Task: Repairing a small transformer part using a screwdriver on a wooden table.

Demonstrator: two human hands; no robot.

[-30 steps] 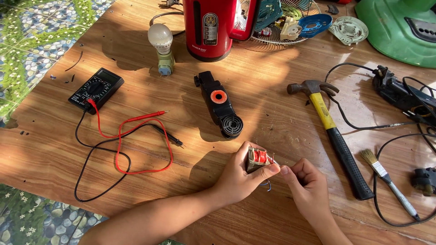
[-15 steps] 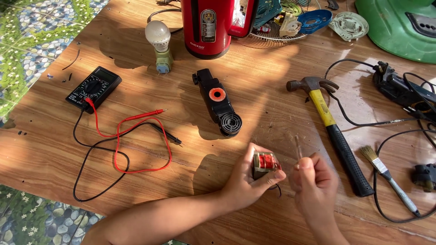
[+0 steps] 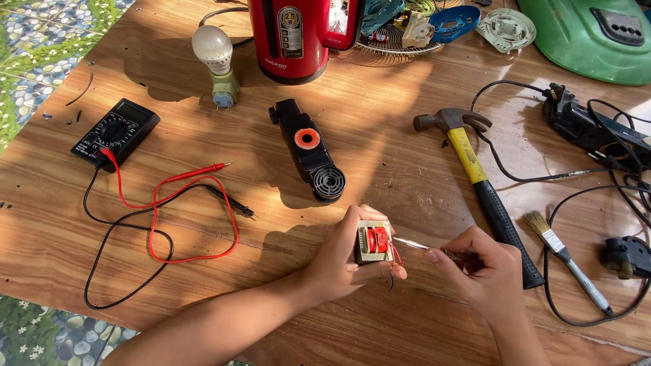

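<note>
Sunlit wooden table (image 3: pixel 407 176) under me, patterned ground showing at the left edge. Near the front edge I see my left hand (image 3: pixel 339 261) wrapped around a small transformer (image 3: pixel 374 242), a metal block with a red coil at its centre, held just above the wood with thin red and black leads trailing off it. My right hand (image 3: pixel 485 274) is closed around a slim screwdriver (image 3: pixel 420 247), its metal tip resting against the transformer's right side. Just right of that hand lies a hammer (image 3: pixel 475 173) with a yellow and black handle, and beyond it a small paintbrush (image 3: pixel 563 254) among black cables (image 3: pixel 515 173). Above my left hand sits a black device (image 3: pixel 308 149) with an orange ring and a round grille. Farther left, a black multimeter (image 3: pixel 115 133) has red and black probe leads (image 3: pixel 196 217) looped across the wood. At the back stand a white light bulb (image 3: pixel 213 54) in its socket, a red kettle (image 3: pixel 288 37), and a green housing (image 3: pixel 590 34) at the far right corner.
</note>
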